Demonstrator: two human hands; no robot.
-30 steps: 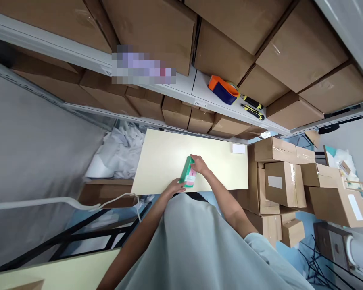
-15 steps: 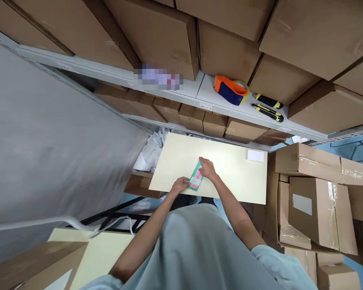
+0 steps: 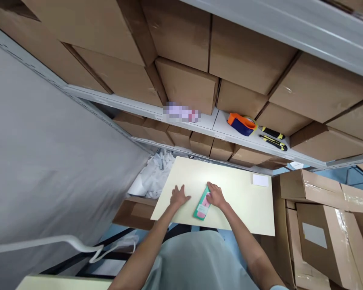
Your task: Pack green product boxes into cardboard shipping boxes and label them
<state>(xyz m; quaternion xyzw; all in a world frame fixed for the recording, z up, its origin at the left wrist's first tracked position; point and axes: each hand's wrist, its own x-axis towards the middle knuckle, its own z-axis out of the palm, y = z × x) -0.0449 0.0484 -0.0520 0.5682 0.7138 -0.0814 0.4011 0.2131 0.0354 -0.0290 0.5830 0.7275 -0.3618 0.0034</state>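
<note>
A flat green packet (image 3: 202,205) with a pink item showing in it and a pale label near its lower end lies slanted on the cream tabletop (image 3: 238,213). My right hand (image 3: 217,195) grips its upper right part, the fingers at the top edge and the thumb over the pink area. To the left of the packet, apart from it, my left hand (image 3: 179,196) is over the tabletop with its fingers spread and nothing in them.
A small stack of white cards (image 3: 260,180) lies at the table's right rear. A tape dispenser (image 3: 241,124) and box cutters (image 3: 272,139) rest on the shelf behind. Cardboard boxes (image 3: 320,241) crowd the right side; white crumpled material (image 3: 154,175) is heaped at left.
My left hand has let go of the packet's lower end and moved left, its fingers spreading. My right hand stays on the packet. The view has tilted upward, showing more shelf.
</note>
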